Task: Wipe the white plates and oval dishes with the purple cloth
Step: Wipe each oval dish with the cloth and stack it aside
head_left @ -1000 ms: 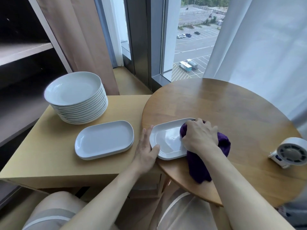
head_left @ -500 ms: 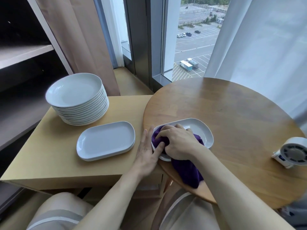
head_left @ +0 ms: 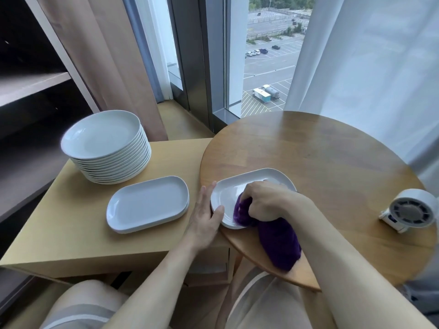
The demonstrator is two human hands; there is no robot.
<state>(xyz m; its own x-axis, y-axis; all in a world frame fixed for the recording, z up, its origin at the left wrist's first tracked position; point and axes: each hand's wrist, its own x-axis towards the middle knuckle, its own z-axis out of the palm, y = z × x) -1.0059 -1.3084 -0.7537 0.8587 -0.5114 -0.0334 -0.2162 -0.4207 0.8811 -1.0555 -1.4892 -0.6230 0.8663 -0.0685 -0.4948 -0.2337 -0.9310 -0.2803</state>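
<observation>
One oval dish (head_left: pixel 237 191) on desk (head_left: pixel 332 162): left hand (head_left: pixel 206 217) grip flat, bracing rim against sliding; right hand (head_left: pixel 268 200) grip bunching purple cloth (head_left: pixel 278 241) for wiping.

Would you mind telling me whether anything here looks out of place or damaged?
Nothing looks spilled or broken. The oval dish being wiped sits right at the round table's near-left edge, with the left hand against it, and the purple cloth trails over that edge.

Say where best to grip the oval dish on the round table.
Likely the raised rim at the oval dish's left end, from the left: that end lies bare at the table's edge beside the left hand, while the right hand and purple cloth occupy its right half.
</observation>
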